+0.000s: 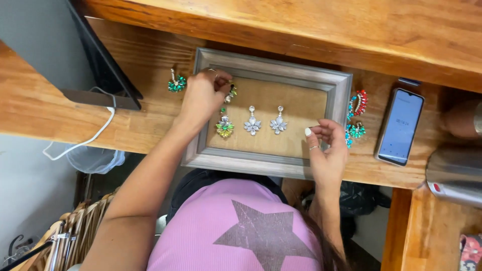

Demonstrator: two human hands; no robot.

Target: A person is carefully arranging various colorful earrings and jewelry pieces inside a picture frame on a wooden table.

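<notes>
I see bare forearms, no sleeves; pink ribbed top with faded grey star print; pale nail polish and thin ring on right hand (326, 150).

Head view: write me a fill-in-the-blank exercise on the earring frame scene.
1. The left hand pinches a yellow-green earring at the frame's upper ____ corner.
2. Between the hands hang two ____ earrings.
3. The phone lies to the ____ of the frame.
4. The right hand rests on the frame's ____ edge.

Missing words: left; silver; right; right
</notes>
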